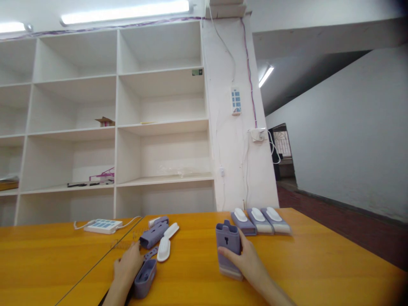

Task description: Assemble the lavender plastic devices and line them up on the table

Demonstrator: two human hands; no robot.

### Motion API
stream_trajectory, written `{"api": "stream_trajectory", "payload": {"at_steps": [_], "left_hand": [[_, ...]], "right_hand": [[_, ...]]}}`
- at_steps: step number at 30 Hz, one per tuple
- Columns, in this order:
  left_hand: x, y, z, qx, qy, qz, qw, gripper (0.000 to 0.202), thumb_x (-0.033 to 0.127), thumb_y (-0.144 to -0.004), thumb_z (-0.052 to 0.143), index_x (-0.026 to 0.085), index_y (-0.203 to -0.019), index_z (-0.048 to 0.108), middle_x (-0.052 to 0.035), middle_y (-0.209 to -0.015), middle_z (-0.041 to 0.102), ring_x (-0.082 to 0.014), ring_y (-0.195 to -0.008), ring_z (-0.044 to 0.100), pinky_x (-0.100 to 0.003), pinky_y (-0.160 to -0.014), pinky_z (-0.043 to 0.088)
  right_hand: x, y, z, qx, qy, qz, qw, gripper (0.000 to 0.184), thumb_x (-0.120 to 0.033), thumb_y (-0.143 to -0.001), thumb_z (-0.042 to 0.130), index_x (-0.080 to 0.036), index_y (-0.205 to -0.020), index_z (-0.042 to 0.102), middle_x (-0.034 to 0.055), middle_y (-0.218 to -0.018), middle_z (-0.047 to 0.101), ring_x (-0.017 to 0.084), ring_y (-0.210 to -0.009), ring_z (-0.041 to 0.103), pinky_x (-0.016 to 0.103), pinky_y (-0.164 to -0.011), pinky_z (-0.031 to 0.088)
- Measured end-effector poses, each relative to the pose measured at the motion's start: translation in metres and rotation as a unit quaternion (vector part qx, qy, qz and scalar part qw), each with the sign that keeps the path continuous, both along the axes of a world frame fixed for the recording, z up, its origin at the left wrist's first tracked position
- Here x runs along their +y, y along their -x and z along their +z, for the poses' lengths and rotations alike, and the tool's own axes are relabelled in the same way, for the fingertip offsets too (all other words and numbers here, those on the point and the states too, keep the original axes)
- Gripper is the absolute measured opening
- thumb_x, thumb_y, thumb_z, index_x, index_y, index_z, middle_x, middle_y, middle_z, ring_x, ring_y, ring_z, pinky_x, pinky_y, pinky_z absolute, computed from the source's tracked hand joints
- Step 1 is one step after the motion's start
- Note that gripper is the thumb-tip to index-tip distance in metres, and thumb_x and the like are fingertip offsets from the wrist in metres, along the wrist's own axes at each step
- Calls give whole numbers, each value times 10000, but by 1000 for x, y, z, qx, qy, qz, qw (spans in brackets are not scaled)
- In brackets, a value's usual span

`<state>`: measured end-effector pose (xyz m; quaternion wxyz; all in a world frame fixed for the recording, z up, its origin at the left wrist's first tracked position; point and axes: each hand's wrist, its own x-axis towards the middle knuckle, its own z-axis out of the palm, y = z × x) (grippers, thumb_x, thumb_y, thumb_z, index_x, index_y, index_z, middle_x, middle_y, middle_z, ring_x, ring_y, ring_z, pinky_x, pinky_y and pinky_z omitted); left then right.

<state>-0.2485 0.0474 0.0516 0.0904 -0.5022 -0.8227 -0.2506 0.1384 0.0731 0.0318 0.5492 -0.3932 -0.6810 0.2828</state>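
Observation:
My right hand [247, 257] is wrapped around an upright purple plastic case [228, 242], thumb across its front below a T-shaped slot. The case's top looks open, and its bottom end is pale and translucent. On the left, my left hand [129, 263] rests low over the table beside a small perforated purple strip [151, 254]; its fingertips are mostly hidden. An open purple cup-like part [145, 278] stands right by that wrist. Beyond the hand lie a purple sleeve [154, 235] and white oval pieces, one ridged white piece [163, 249] among them. Clear coils [119, 243] show just past the knuckles.
Three purple cases with white oval tops [258, 215] lie side by side past my right hand. A white power strip [103, 226] with a cord sits at the back left. A seam crosses the orange table [191, 280]. White shelves [159, 182] rise behind it.

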Motion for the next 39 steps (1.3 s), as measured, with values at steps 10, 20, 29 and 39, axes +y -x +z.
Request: {"api": "stream_trajectory", "payload": {"at_steps": [10, 20, 29, 39], "left_hand": [[35, 31, -30, 25, -6, -57, 998, 276, 51, -757, 505, 134, -905, 723, -138, -970, 756, -272, -987, 687, -322, -860, 490], [16, -13, 33, 52, -357, -210, 908, 332, 434, -957, 406, 177, -1059, 589, -106, -1048, 659, -263, -1010, 611, -390, -943, 471], [-21, -136, 64, -361, -412, -313, 776, 426, 574, -858, 595, 183, -1028, 593, 12, -707, 603, -167, -633, 587, -264, -626, 502], [-20, -195, 32, -432, -285, -408, 752, 452, 645, -766, 653, 197, -818, 621, -18, -675, 638, -175, -586, 602, -269, -567, 498]], "right_hand": [[-3, -2, 4, -13, -7, 10, 1000, 587, -402, -730, 758, -205, -1248, 563, 67, -1105, 734, 279, -1018, 677, 377, -896, 522], [-6, -10, 7, -32, -23, 38, 999, 681, -351, -732, 751, -242, -1342, 468, 80, -1242, 660, 275, -1070, 651, 386, -920, 520], [-35, -8, 41, -131, -386, -112, 906, 239, -214, -894, 542, -238, -1130, 569, 120, -1155, 623, 287, -1124, 575, 454, -967, 461], [-18, 61, -12, -248, -44, -8, 968, 226, -385, -683, 788, -245, -857, 751, -31, -555, 636, 153, -519, 580, 219, -506, 364]]}}
